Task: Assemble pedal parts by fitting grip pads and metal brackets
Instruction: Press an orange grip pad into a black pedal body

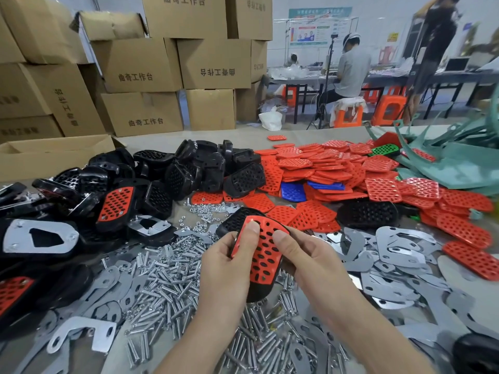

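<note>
Left hand (226,265), right hand (310,257) around pad (263,261)

— What is at the back of the room?

— On the left, brown cardboard boxes (140,63) are stacked high, with black Chinese print on them. One open box (54,155) sits lower, at the front left.

— And on the right side?

— A white wall (378,6) with a coloured poster (313,31). Before it stand long tables (297,82) with dark legs, and orange stools (388,109) beside them. A seated person (351,68) shows the back; a tripod (327,85) stands near. Another person (437,36) stands at the far right. A white bag (271,120) lies on the grey floor (305,118).
</note>
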The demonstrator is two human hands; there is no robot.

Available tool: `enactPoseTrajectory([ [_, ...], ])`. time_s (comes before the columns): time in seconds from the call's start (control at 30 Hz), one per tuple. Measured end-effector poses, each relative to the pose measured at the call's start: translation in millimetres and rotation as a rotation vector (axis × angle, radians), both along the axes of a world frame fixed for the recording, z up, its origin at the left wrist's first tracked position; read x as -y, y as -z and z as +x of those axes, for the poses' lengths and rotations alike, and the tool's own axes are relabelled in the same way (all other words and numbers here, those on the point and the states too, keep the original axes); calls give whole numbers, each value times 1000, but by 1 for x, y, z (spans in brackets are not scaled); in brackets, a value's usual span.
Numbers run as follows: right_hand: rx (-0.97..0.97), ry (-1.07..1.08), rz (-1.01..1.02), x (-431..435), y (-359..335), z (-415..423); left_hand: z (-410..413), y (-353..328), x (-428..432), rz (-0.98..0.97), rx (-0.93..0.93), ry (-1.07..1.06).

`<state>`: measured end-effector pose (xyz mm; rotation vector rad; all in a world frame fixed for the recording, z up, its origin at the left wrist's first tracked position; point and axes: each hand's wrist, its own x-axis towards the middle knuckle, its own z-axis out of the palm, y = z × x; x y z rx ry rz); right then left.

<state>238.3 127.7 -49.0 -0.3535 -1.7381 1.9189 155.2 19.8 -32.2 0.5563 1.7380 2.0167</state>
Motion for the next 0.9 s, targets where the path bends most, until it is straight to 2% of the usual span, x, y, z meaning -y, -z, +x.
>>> enactPoseTrajectory([
  [0.3, -75, 70, 14, -6, -1, 5, -4, -2, 4, -22, -31, 238],
  [0.4, -80, 82, 38, -4, 2, 2, -3, -1, 4, 15, -30, 203],
  [0.6, -64, -1, -77, -1, 10, -5, 1, 6, -2, 85, 64, 89],
  [0.9, 13, 78, -69, -4, 10, 0, 2, 7, -4, 104, 110, 116],
])
